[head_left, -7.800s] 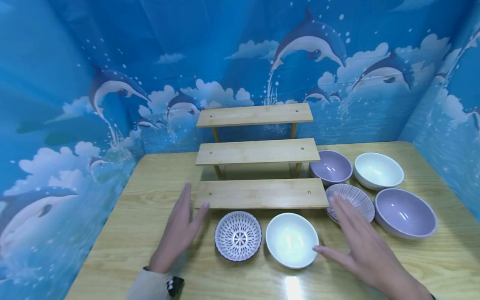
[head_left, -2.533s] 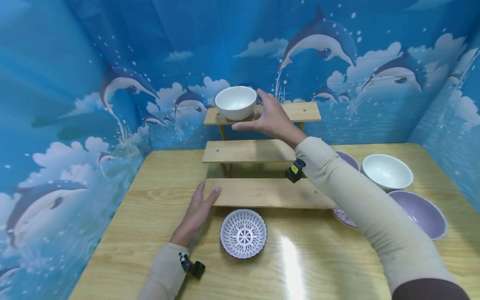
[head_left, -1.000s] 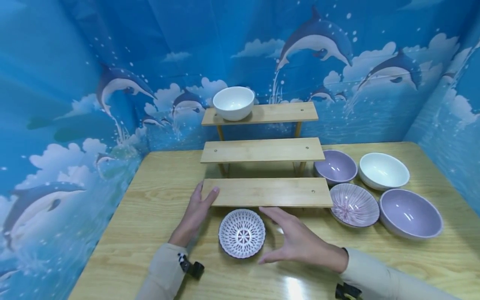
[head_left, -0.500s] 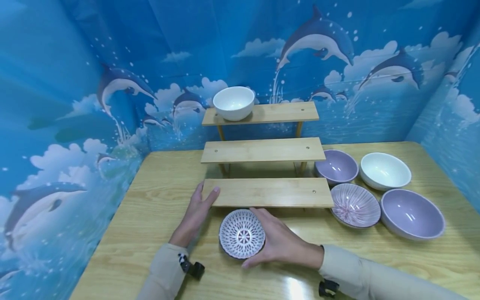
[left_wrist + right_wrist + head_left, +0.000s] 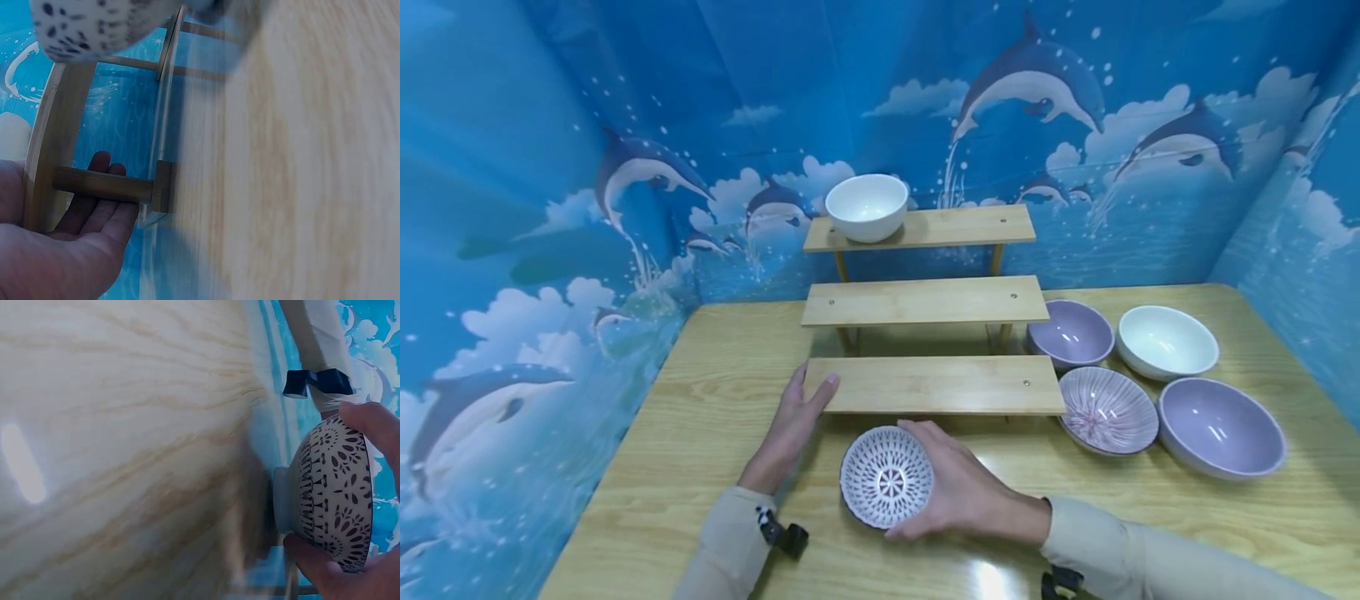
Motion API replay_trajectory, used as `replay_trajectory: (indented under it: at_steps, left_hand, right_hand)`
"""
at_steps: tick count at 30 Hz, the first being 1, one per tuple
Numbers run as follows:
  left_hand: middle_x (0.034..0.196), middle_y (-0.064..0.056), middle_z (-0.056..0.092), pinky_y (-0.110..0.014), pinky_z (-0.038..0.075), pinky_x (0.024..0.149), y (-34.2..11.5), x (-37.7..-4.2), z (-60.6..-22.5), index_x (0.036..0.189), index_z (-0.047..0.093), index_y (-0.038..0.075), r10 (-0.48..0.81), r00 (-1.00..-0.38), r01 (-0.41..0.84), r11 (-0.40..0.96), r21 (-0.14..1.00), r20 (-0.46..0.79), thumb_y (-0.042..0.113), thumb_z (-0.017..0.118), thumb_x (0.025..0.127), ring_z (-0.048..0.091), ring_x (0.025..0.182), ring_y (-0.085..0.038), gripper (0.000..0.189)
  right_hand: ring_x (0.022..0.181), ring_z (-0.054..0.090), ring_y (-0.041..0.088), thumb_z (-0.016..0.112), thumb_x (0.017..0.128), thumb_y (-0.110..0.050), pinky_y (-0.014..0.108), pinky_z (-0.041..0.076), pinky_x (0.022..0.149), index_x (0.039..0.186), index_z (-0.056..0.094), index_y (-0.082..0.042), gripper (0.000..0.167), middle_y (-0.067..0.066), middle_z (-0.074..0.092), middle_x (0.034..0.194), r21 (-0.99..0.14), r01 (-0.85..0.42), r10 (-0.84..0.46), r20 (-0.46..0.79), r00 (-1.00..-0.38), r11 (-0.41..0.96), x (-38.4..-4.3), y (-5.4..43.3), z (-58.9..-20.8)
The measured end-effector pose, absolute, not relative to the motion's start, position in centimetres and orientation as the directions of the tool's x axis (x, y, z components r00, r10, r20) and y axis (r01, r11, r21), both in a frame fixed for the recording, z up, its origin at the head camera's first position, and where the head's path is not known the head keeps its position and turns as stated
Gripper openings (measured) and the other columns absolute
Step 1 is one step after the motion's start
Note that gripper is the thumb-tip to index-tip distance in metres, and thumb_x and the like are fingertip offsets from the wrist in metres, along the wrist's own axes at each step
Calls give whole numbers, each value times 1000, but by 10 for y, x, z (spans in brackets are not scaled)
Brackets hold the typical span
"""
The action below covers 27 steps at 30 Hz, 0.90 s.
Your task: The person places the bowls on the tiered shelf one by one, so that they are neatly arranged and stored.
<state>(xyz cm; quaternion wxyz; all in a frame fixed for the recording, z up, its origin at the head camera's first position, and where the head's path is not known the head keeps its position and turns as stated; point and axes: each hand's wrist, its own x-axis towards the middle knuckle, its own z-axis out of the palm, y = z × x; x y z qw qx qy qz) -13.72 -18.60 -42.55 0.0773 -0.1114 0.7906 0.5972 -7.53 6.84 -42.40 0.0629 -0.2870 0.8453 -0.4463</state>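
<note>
My right hand [image 5: 966, 483] grips the patterned bowl [image 5: 886, 477] by its right side, fingers at the far rim and thumb at the near side. Dark petal-like marks cover the outside of this bowl in the right wrist view, and its foot is close over the table. My left hand [image 5: 793, 425] holds the left end of the three-tier wooden shelf [image 5: 932, 385] at its lowest board. The thumb lies on top; in the left wrist view the fingers reach under the board around a wooden leg [image 5: 103, 184]. A white bowl [image 5: 867, 208] sits on the top tier, at the left.
To the right of the shelf stand a small purple bowl [image 5: 1070, 333], a white bowl [image 5: 1167, 342], a pink-streaked bowl [image 5: 1108, 411] and a large purple bowl [image 5: 1221, 427]. A blue dolphin-print backdrop [image 5: 880, 100] walls in the wooden table [image 5: 700, 433].
The white bowl has gone from the table to the top tier. My right hand has come back down, taken hold of the patterned bowl and shifted it slightly nearer. My left hand has taken hold of the shelf.
</note>
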Motion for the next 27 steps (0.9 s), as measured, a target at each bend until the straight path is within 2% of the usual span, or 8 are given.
replay_trajectory:
  at_steps: [7, 13, 21, 27]
  left_hand:
    - [169, -8, 12, -57, 8, 124, -186, -137, -425, 164, 10, 16, -89, -960, -281, 263, 923, -267, 62, 57, 96, 8, 155, -32, 95]
    - [169, -9, 10, -59, 8, 123, -186, -137, -425, 164, 9, 17, -92, -956, -294, 264, 918, -280, 64, 58, 94, 6, 155, -33, 98]
    - [169, -9, 11, -59, 7, 123, -186, -137, -425, 164, 9, 18, -79, -957, -289, 257, 922, -278, 62, 57, 96, 6, 155, -33, 95]
    - [170, -10, 10, -60, 7, 123, -186, -137, -426, 164, 8, 19, -82, -956, -295, 278, 914, -283, 68, 56, 93, 7, 155, -35, 99]
  right_hand:
    - [113, 62, 27, 101, 49, -41, 50, 56, 95, 149, 41, -1, 123, 7, 57, 133, -800, -435, -532, 175, -829, 413, -69, 81, -399]
    - [114, 62, 28, 100, 49, -45, 53, 56, 93, 150, 42, -5, 123, 8, 57, 135, -791, -415, -460, 193, -867, 450, -76, 101, -370]
    - [120, 58, 39, 101, 50, -43, 59, 53, 95, 151, 41, -3, 124, 19, 54, 140, -724, -381, -325, 226, -918, 575, -106, 132, -334]
    - [126, 52, 44, 98, 60, -39, 61, 50, 100, 155, 32, 1, 122, 26, 48, 145, -715, -315, -254, 196, -947, 624, -137, 150, -304]
